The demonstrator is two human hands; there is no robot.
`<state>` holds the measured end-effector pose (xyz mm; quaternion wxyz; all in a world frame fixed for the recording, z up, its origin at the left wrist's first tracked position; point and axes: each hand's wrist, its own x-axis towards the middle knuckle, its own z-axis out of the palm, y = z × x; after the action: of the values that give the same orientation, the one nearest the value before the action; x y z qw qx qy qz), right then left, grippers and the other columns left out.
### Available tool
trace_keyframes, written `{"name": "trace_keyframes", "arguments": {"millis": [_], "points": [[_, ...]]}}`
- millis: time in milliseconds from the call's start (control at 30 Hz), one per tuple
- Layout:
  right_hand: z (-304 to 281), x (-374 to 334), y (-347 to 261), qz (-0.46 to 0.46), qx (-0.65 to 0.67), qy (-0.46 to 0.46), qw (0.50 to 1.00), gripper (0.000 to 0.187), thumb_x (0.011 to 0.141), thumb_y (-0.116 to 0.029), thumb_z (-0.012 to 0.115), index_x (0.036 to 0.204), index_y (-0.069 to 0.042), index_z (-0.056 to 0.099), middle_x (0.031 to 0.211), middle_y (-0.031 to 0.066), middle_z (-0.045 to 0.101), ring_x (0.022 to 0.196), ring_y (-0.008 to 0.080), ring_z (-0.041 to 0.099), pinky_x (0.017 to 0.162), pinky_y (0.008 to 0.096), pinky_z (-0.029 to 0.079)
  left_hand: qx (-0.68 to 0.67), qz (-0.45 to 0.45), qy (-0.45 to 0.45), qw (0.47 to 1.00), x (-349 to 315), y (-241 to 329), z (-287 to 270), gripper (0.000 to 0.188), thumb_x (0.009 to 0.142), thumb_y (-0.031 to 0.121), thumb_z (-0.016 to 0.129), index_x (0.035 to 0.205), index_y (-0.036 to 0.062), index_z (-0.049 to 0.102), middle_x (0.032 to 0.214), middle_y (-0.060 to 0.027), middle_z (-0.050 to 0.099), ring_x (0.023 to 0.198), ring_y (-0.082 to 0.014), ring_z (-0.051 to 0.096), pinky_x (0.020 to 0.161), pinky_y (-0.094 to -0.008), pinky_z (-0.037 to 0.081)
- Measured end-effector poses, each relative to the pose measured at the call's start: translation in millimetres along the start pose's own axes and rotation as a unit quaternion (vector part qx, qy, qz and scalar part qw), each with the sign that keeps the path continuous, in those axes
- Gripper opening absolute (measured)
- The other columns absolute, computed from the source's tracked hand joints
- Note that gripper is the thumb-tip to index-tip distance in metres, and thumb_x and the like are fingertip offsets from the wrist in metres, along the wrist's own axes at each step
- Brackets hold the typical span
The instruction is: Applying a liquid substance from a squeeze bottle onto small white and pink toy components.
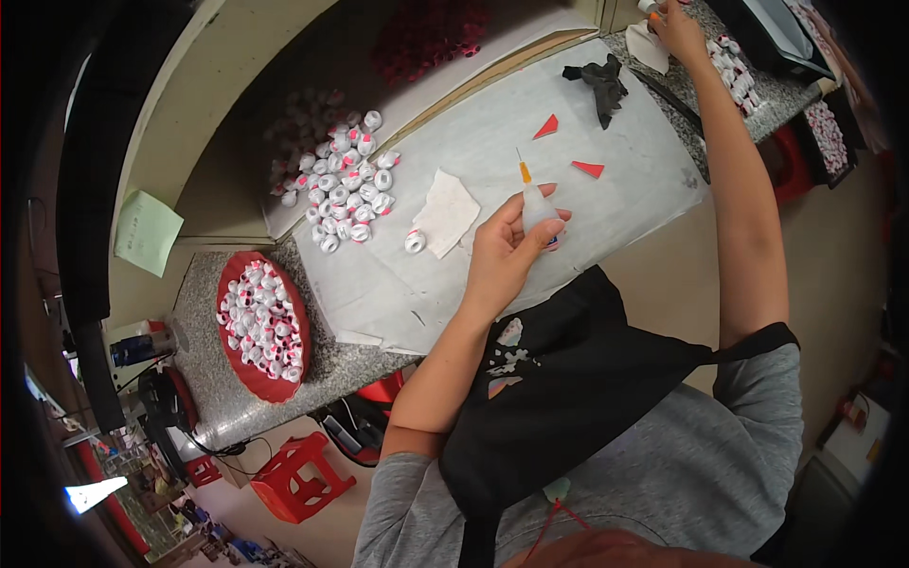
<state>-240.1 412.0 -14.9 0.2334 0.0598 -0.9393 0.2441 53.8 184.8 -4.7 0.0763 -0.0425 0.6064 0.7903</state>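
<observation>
My left hand (500, 254) is wrapped round a translucent squeeze bottle (540, 210) with an orange needle tip pointing away from me. My right hand (680, 36) reaches to the far right corner, fingers closed at a small white and orange object (650, 7) that I cannot make out, partly cut off by the frame edge. Under that hand lies a white cloth (647, 47). Left of the bottle, a single white ball-like piece (415, 241) sits beside a torn white paper towel (449, 210). Two red scraps, one nearer (588, 169) and one farther (546, 126), lie on the white sheet (379, 284).
Many white and pink pieces (346, 180) are heaped at the left. More fill a red basket (305, 355). A crumpled black cloth (602, 87) lies at the far right. Further white pieces (734, 76) line the right counter. A red stool (301, 478) stands below left.
</observation>
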Motion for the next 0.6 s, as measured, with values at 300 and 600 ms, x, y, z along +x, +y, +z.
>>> {"name": "trace_keyframes", "arguments": {"millis": [300, 600], "points": [[-21.2, -9.2, 35.4, -0.01, 0.014, 0.017, 1.0, 0.043, 0.065, -0.019, 0.055, 0.102, -0.003, 0.042, 0.084, 0.0228, 0.051, 0.081, 0.0341, 0.05, 0.069, 0.0377, 0.04, 0.038, -0.02, -0.002, 0.999, 2.6, -7.7, 13.2, 0.037, 0.076, 0.013, 0.054, 0.109, 0.0008, 0.043, 0.085, -0.006, 0.056, 0.076, -0.0071, 0.052, 0.064, -0.0182, 0.041], [-113.3, -215.5, -22.1, 0.142, 0.583, -0.221, 0.769, 0.03, 0.082, -0.015, 0.037, 0.109, -0.002, 0.036, 0.074, 0.006, 0.049, 0.057, 0.0087, 0.044, 0.052, 0.0205, 0.036, 0.109, -0.063, -0.116, 0.985, 3.9, -27.0, 57.0, 0.034, 0.075, 0.014, 0.056, 0.104, 0.0002, 0.046, 0.077, -0.0044, 0.058, 0.067, -0.0055, 0.051, 0.058, -0.0172, 0.039]]}}
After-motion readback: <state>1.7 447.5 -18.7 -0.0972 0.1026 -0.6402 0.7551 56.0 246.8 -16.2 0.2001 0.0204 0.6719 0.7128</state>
